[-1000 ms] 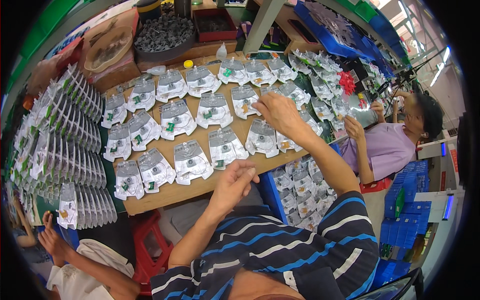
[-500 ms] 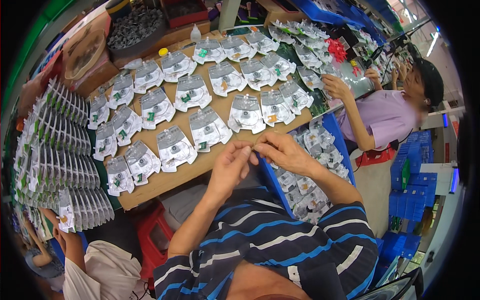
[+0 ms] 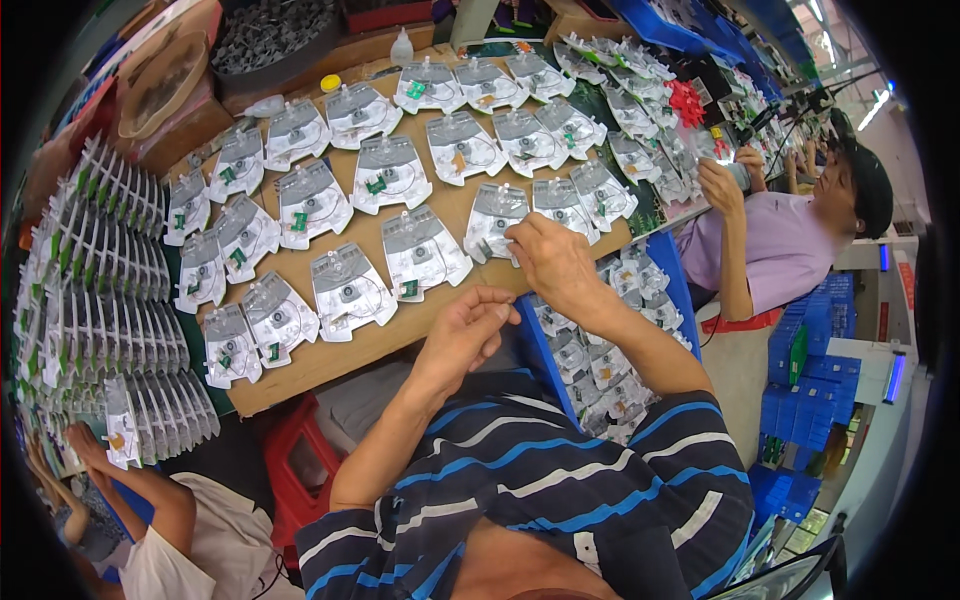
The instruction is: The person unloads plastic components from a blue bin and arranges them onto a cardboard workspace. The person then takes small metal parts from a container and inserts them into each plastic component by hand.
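Rows of grey-and-white moulded plastic parts (image 3: 391, 178) lie on a brown board (image 3: 300, 372), many with a small green or orange circuit board and thin wires. My right hand (image 3: 560, 262) reaches over one part (image 3: 494, 212) in the front row, its fingers curled together at the lower edge. A small greyish piece shows by those fingertips, too unclear to name. My left hand (image 3: 462, 335) hovers just off the board's near edge, thumb and forefinger pinched. Anything tiny between them cannot be made out.
Stacked similar parts (image 3: 95, 290) stand at the left. A blue bin (image 3: 548, 372) of more parts sits by my right forearm. Behind the board are a yellow cap (image 3: 330, 84), a clear bottle (image 3: 402, 48) and a tub of grey pieces (image 3: 285, 70). Co-workers sit on both sides.
My hands, fingertips together before, have separated. The right one moved forward onto a front-row part; the left stays near the board's edge. The view has shifted slightly.
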The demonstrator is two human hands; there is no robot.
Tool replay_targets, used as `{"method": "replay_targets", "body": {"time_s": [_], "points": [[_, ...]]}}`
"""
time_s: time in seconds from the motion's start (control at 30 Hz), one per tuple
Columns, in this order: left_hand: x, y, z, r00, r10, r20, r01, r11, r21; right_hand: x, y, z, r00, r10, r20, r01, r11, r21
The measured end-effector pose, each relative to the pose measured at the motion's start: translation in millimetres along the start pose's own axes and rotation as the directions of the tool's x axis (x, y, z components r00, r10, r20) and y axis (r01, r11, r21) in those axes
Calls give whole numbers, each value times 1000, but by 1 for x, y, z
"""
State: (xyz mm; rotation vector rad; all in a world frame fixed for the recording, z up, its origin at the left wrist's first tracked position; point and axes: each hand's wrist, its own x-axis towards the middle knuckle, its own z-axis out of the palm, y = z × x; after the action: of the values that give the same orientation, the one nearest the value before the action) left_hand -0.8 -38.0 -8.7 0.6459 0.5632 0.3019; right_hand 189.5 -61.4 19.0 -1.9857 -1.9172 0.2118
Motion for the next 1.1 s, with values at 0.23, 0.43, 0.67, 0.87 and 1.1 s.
{"method": "replay_targets", "body": {"time_s": [0.23,0.43,0.67,0.87,1.1], "points": [[-2,1,-10,1000,-28,-8,28,1000,14,10,0,7,997,-15,81,28,988,-153],[-9,5,-12,998,-5,70,7,1000,-27,11,-3,-2,996,-28,80,41,984,-171],[-19,4,-16,998,64,24,-60,986,-154,2,-34,-39,990,-14,143,-18,976,218],[-31,-3,-17,992,122,-45,-128,976,-176,-8,-60,-44,894,-3,447,-229,855,465],[-45,-5,-32,985,152,-78,-166,959,-228,5,-72,-32,861,6,509,-294,822,488]]}}
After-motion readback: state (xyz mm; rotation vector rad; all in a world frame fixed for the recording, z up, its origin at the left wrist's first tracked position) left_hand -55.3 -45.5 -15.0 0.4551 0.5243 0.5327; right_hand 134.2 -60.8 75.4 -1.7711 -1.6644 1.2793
